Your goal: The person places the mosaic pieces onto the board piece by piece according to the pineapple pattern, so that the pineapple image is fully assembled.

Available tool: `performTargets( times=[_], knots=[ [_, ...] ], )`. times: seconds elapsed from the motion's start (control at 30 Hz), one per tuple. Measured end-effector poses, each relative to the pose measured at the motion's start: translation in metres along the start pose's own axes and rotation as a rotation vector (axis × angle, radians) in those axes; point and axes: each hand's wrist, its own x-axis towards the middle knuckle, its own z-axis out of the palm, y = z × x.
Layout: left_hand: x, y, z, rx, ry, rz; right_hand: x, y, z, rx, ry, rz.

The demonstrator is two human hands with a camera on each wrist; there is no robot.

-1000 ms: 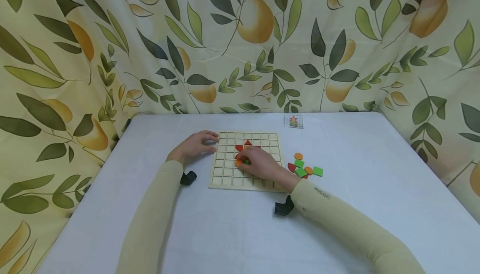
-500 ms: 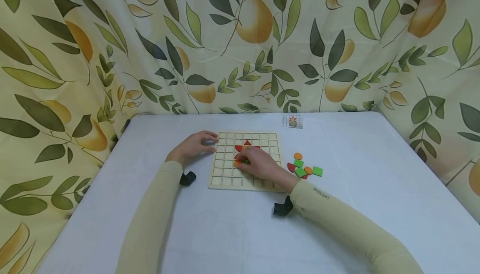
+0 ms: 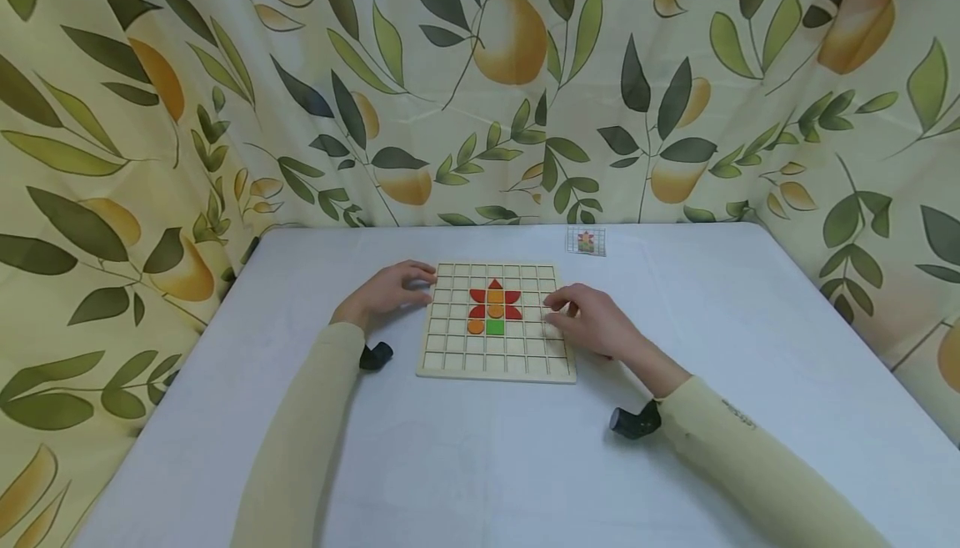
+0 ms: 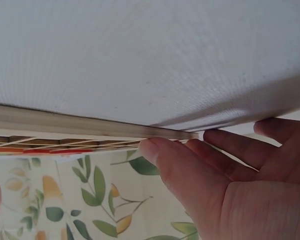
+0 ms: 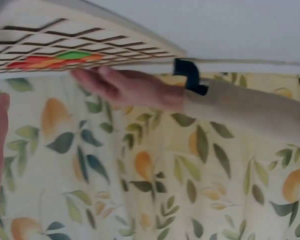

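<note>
Lifting off the flower pieces (image 3: 494, 308), right hand (image 3: 594, 324) now at board (image 3: 450, 356) edge, fingers relaxed, left hand (image 3: 390, 291) unmoved, fingers flat

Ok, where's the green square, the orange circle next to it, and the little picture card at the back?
green square (image 3: 495, 327): head view, middle of its top face.
orange circle (image 3: 476, 327): head view, centre of the disc.
picture card (image 3: 586, 241): head view, middle of the card.

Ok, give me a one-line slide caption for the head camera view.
Left hand steadies a wooden grid board bearing a red, orange and green tile flower; right hand rests at its right edge.
</note>
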Motion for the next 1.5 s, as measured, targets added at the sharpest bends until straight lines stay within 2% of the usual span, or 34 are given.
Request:
performTargets(
  times=[0.2, 0.33, 0.67, 0.83, 1.13, 1.27, 1.5],
  knots=[
    [-0.001, -0.002, 0.002, -0.019, 0.006, 0.003, -0.018, 0.034, -0.025, -0.03, -0.056, 0.133],
    [-0.001, -0.003, 0.002, -0.05, 0.008, -0.004, -0.028, 0.051, -0.039, -0.049, -0.092, 0.175],
    [-0.001, -0.005, 0.002, -0.055, 0.011, -0.005, -0.04, 0.069, -0.048, -0.13, -0.168, 0.12],
    [-0.001, -0.005, 0.003, -0.05, 0.007, -0.006, -0.043, 0.07, -0.05, -0.102, -0.184, 0.116],
    [0.0, -0.006, 0.002, -0.051, 0.011, -0.009, -0.046, 0.075, -0.048, -0.068, -0.17, 0.014],
    [-0.001, -0.006, 0.003, -0.061, 0.009, -0.017, -0.045, 0.076, -0.047, -0.07, -0.165, 0.012],
    [-0.001, -0.005, 0.003, -0.066, 0.012, -0.023, -0.042, 0.078, -0.046, -0.108, -0.139, 0.068]
  ],
)
